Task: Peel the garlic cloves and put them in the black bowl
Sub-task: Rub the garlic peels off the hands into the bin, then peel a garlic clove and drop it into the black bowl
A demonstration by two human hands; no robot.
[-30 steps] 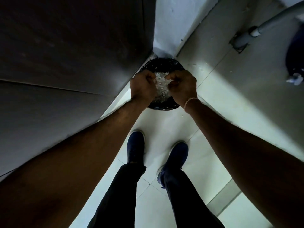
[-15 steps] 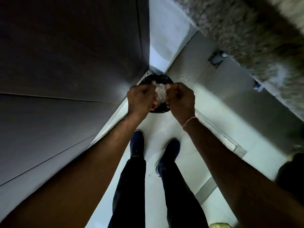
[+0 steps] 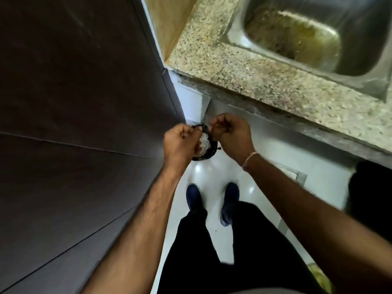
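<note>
black bin [image 3: 209, 152] sits on the floor beneath both hands, left hand [image 3: 182, 143] and right hand [image 3: 230, 135] curled tight around pale garlic skins [image 3: 204, 143], so flakes could miss it; bowl and cloves unseen.

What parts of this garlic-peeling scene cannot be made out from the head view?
- Any clove in the left hand or right hand: hidden by curled fingers.
- The black container below: mostly covered by both hands.
- The white bits in it: too small to identify.
- The sink: blurred, cut off by the frame's edge.
</note>
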